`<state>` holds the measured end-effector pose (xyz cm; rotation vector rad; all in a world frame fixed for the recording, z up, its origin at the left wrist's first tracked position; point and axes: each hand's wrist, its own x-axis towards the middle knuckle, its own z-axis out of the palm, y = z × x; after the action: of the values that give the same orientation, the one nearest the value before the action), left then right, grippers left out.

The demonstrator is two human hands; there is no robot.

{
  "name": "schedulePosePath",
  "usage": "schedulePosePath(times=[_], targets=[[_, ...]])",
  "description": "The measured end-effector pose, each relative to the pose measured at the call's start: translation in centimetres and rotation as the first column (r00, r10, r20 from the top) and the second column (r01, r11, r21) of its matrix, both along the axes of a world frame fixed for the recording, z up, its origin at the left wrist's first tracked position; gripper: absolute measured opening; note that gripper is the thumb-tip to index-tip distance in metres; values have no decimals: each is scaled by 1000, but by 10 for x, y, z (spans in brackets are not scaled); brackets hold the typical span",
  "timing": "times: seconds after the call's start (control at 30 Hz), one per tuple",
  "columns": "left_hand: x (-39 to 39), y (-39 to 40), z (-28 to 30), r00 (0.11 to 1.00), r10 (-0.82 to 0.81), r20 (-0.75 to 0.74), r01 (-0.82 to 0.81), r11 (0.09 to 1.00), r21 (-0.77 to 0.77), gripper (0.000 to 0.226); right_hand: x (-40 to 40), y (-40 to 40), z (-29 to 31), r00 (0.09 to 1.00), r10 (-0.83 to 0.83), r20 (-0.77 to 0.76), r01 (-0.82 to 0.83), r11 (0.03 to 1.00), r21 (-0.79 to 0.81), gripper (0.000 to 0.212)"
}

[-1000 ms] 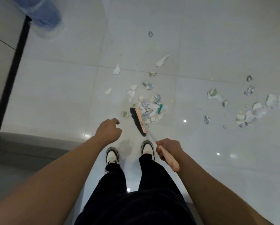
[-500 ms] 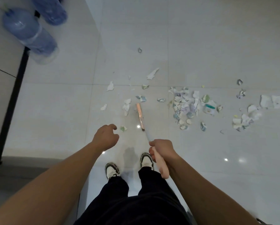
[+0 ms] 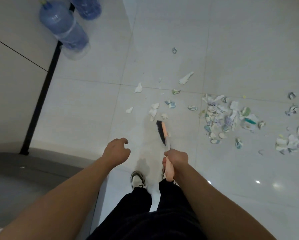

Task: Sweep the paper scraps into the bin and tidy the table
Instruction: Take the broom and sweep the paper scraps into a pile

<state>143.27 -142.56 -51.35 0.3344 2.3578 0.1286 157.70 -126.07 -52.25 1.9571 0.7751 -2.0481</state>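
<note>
Sweeping is the step in hand, judging by how things lie. The right hand (image 3: pixel 176 157), just below the middle of the frame, is clenched round the pink handle of a hand brush (image 3: pixel 161 131), whose dark bristles point up the frame and face left, with the head low over the pale tiled floor (image 3: pixel 86 104); whether the bristles touch the tile cannot be told. The left hand (image 3: pixel 116 152), just left of it, grasps nothing — its fingers hang loosely curled in the air above the floor.

The paper scraps lie in several lots. The main pile (image 3: pixel 219 116) sits right of centre, well apart from the brush head, with a second cluster (image 3: pixel 292 139) near the right edge. A looser scatter (image 3: pixel 154 109) lies just above the brush tip, and single bits — a white strip (image 3: pixel 186 78) and a small crumpled piece (image 3: pixel 174 50) — lie farther up the frame. No bin shows anywhere, and no dustpan.

The gathering looks only partly done. The next move, as I judge it, calls for bringing the brush round behind the loose scatter above its tip and drawing those bits rightward to the main pile, with short low strokes so the light paper does not flick away.

Two blue water bottles (image 3: pixel 65 26) stand in the upper left beside a dark post (image 3: pixel 41 101); the person's shoes (image 3: pixel 138 179) are below the hands.
</note>
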Motion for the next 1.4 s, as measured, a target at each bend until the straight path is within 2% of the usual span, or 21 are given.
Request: schedulePosePath(times=[0.13, 0.23, 0.37, 0.43, 0.5, 0.6, 0.67, 0.8, 0.9, 0.97, 1.07, 1.2, 1.3, 1.4], targets=[[-12, 0, 2, 1000, 17, -6, -17, 999, 44, 44, -24, -16, 17, 999, -46, -21, 47, 998, 51, 19], [-32, -12, 5, 999, 30, -11, -29, 998, 61, 45, -51, -24, 32, 996, 36, -77, -34, 999, 36, 9], [-73, -39, 5, 997, 80, -5, -79, 994, 80, 45, -108, -42, 40, 952, 207, -227, -239, 963, -124, 4], [-97, -55, 3, 997, 83, -1, -83, 992, 100, 45, -146, -58, 32, 929, 235, -286, -305, 924, -231, 5], [-126, -72, 0, 997, 78, -19, -76, 992, 100, 45, -187, -74, 22, 923, 196, -332, -309, 891, -333, 8], [-177, -99, -8, 996, 92, 7, -92, 992, 85, 47, -239, -95, 5, 943, 65, -325, -203, 889, -412, 9], [-212, -113, -13, 997, 70, 12, -71, 994, 83, 45, -259, -99, -5, 967, 37, -251, -124, 932, -340, 10], [-272, -115, -23, 1000, -9, 6, 9, 999, 52, 42, -262, -81, -12, 999, -31, -19, 30, 998, -58, 5], [-294, -91, -27, 997, -54, 57, 48, 994, 97, 42, -252, -63, -11, 977, -176, 123, 163, 980, 111, 9], [-300, -72, -27, 994, -86, 74, 74, 985, 156, 42, -250, -53, -10, 954, -267, 138, 232, 946, 226, 17], [-302, -51, -27, 984, -143, 109, 118, 970, 212, 42, -248, -39, -3, 927, -336, 168, 283, 919, 275, 22], [-311, -32, -25, 969, -194, 152, 162, 966, 201, 43, -265, -36, 20, 964, -242, 115, 220, 960, 173, 7], [-325, -23, -20, 971, -199, 130, 168, 962, 217, 42, -301, -39, 31, 986, -158, -60, 156, 987, -36, 7], [-346, -17, -13, 983, -169, 71, 148, 960, 236, 42, -347, -35, 26, 965, -176, -193, 127, 962, -242, 8]])
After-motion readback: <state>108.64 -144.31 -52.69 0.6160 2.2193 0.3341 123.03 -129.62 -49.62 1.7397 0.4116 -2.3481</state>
